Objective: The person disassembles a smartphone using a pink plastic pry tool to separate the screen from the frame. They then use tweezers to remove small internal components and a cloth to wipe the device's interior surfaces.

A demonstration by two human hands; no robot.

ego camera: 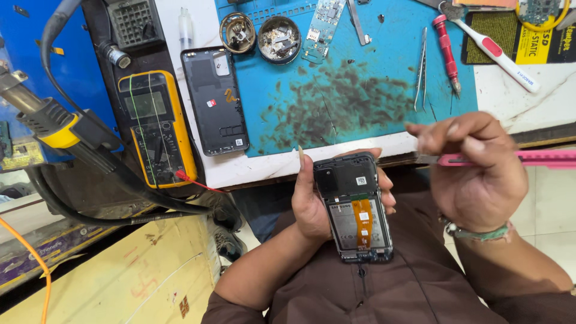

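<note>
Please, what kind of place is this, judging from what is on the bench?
Most likely a phone repair bench. The left hand holds an opened phone with its back off, the right hand holds a pink tool, and a yellow multimeter, tweezers and a loose back cover lie about the blue work mat.

The person wears a brown buttoned shirt (384, 288) with sleeves pushed up the forearms, and a green-and-white beaded band (480, 231) circles the right wrist.

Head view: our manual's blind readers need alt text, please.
A left hand holds an opened phone, orange ribbon cable exposed; the right hand holds a pink tool. Behind: blue mat, back cover, yellow multimeter.
</note>
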